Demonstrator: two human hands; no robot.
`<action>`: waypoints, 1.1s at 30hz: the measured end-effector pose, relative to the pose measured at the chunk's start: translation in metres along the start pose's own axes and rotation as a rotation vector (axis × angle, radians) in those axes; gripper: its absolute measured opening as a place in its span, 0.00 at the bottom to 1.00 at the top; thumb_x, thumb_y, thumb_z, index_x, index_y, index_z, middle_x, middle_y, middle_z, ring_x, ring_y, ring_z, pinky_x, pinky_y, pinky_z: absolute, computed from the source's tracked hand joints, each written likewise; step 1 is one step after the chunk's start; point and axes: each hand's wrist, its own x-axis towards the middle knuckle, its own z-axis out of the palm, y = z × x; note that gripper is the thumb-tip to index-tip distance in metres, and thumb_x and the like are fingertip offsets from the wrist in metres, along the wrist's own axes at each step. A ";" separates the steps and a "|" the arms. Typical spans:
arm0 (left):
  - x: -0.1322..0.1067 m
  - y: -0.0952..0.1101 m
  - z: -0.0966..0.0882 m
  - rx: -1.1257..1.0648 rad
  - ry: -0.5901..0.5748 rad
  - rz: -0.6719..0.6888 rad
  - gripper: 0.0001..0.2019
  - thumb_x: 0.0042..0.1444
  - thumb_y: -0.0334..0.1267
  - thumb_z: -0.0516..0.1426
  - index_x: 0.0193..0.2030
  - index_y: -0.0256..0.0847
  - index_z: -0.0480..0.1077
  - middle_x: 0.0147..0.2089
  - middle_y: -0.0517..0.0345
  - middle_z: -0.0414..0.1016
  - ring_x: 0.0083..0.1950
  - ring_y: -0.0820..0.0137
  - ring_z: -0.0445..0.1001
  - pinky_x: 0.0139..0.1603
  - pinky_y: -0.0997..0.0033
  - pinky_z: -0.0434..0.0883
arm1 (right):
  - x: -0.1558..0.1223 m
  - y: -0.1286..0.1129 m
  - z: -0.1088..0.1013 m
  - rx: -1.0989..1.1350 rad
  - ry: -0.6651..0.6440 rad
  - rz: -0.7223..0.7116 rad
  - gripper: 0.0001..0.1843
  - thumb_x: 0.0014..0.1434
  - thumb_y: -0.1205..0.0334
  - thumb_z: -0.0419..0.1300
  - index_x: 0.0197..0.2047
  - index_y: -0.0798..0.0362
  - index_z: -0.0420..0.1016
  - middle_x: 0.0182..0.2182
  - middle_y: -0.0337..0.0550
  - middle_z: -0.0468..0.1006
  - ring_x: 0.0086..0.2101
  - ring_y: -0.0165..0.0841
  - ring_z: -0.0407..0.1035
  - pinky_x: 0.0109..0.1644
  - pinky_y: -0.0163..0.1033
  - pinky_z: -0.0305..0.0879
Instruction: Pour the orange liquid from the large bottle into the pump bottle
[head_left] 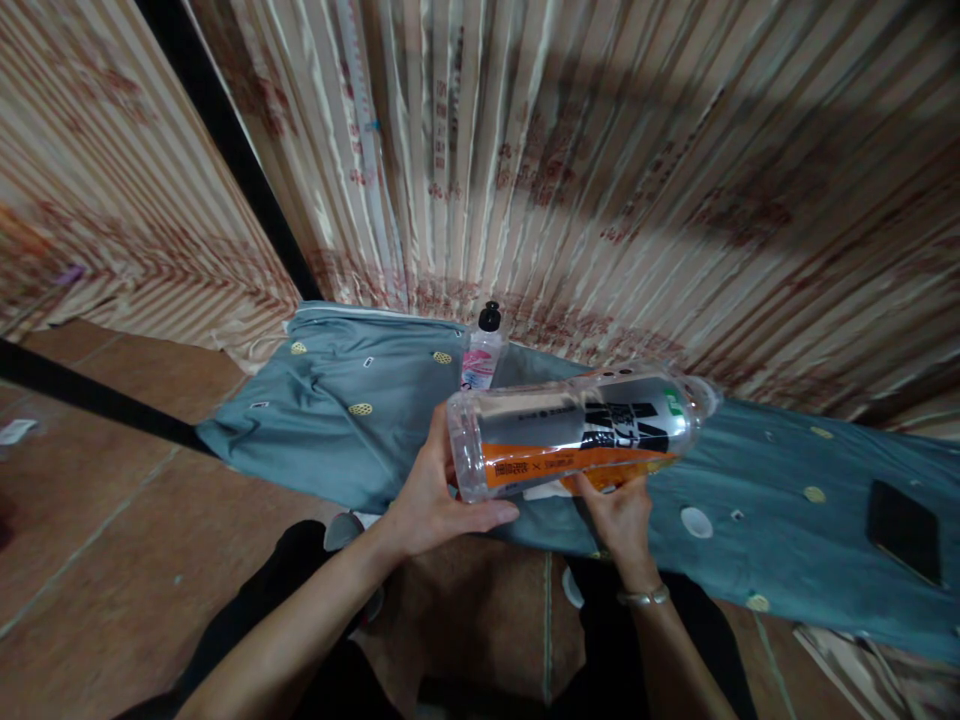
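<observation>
Apparently steadying the bottle (pixel 555 435) — gripped at its base by curled left hand (pixel 426 500), with right hand (pixel 622 515), grip unclear, just beneath — likely needing level support.

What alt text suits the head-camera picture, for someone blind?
A person's left hand grips the base end of a large clear plastic bottle held sideways, its label silver, black and orange; the right hand is at its lower edge. Behind it, a small clear bottle with a black cap stands on blue-green cloth.
</observation>
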 end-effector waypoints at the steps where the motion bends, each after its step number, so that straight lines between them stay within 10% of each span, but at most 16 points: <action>1: 0.000 0.000 0.000 0.005 -0.005 -0.003 0.51 0.41 0.47 0.82 0.70 0.44 0.66 0.70 0.40 0.74 0.74 0.37 0.72 0.78 0.34 0.67 | 0.000 -0.001 0.000 0.002 -0.005 0.019 0.51 0.46 0.16 0.63 0.53 0.55 0.76 0.46 0.70 0.88 0.48 0.64 0.85 0.51 0.61 0.80; 33: 0.000 -0.001 0.000 -0.010 0.004 -0.007 0.51 0.40 0.47 0.82 0.69 0.42 0.65 0.70 0.38 0.75 0.75 0.35 0.72 0.79 0.33 0.67 | -0.001 -0.007 -0.002 0.000 -0.014 0.093 0.58 0.41 0.12 0.62 0.55 0.56 0.75 0.44 0.69 0.88 0.48 0.65 0.84 0.50 0.60 0.79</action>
